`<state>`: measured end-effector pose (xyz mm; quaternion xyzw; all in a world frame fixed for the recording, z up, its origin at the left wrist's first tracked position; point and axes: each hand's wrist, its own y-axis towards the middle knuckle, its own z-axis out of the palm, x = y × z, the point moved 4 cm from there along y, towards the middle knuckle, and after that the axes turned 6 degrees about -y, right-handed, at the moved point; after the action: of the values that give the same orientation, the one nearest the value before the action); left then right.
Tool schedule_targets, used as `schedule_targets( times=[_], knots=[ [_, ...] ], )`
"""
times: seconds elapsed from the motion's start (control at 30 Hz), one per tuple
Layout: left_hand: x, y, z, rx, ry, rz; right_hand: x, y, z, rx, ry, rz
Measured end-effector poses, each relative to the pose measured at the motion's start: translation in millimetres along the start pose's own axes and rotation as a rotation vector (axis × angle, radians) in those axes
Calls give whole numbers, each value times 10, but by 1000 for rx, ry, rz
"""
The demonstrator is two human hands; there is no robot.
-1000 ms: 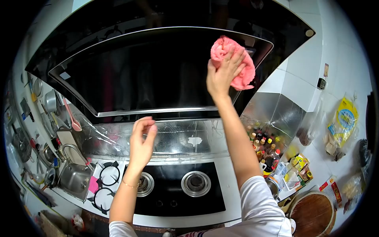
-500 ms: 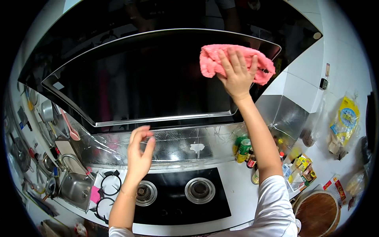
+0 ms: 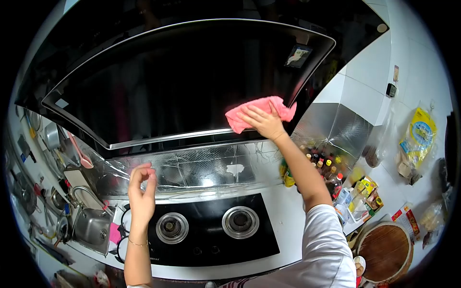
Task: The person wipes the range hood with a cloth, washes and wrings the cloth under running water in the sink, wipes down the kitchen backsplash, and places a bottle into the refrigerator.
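Observation:
My right hand [image 3: 264, 121] presses a pink cloth [image 3: 238, 115] against the lower right part of the black range hood panel [image 3: 182, 81], near its silver bottom trim. Its fingers lie spread over the cloth. My left hand [image 3: 142, 187] is raised in the air over the left side of the black gas hob [image 3: 201, 235], fingers curled loosely and the thumb apart, with nothing in it. Below the hood, a foil-covered backsplash [image 3: 201, 168] runs behind the hob.
At the left are a steel sink [image 3: 92, 230], hanging utensils and a pink cloth piece [image 3: 115, 233]. Bottles [image 3: 331, 175] and packets crowd the right counter, near a round wooden board [image 3: 384, 249]. A yellow bag [image 3: 420, 132] hangs at the right wall.
My right hand has moved the pink cloth down and to the left, from the panel's upper right to its lower edge. My left hand has shifted left and slightly down.

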<state>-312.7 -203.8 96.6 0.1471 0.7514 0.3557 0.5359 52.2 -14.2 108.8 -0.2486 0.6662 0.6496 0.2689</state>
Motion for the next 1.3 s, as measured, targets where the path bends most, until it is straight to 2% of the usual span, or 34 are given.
schedule_targets(
  times=[0.03,0.13,0.2,0.33,0.5,0.57,0.6,0.77,0.8,0.83,0.87,0.97,1.03,1.1,1.13,1.17,1.2,1.23,1.3],
  knots=[
    [-61,29,9,2,-1,0,-132,127,-115,26,-26,-22],
    [-235,95,110,9,-1,65,-716,698,-517,-270,-64,248],
    [-352,96,216,15,24,98,-961,1133,-921,-403,-60,286],
    [-329,57,388,35,45,121,-850,1212,-734,-526,-76,343],
    [-98,47,441,47,24,79,-175,605,-70,-335,-45,201],
    [-43,50,434,46,27,67,130,259,127,-146,14,101],
    [-43,61,438,54,18,65,228,111,199,-123,3,56],
    [-266,218,365,25,45,132,97,234,-24,19,-36,-174],
    [-297,257,342,11,63,173,-50,481,-185,-105,-24,-89],
    [-315,277,326,11,64,170,-213,686,-197,-161,149,96],
    [-352,302,319,7,78,205,-354,1033,-480,-269,35,172],
    [-396,341,322,-21,84,248,-500,1787,-971,-537,5,262],
    [-372,338,331,-6,5,153,-350,2026,-1038,-538,4,319],
    [-218,330,317,-17,56,205,-44,1992,-737,-498,9,371],
    [-130,324,304,-15,127,269,180,1882,-522,-395,-36,259],
    [-54,317,287,-16,199,336,406,1719,-325,-289,102,135],
    [29,306,255,-10,201,310,648,1525,-114,-128,267,69],
    [49,300,208,-14,201,315,817,1328,-9,-161,170,-17],
    [118,269,112,-2,146,168,1083,948,192,-214,-40,-171]
  ],
)
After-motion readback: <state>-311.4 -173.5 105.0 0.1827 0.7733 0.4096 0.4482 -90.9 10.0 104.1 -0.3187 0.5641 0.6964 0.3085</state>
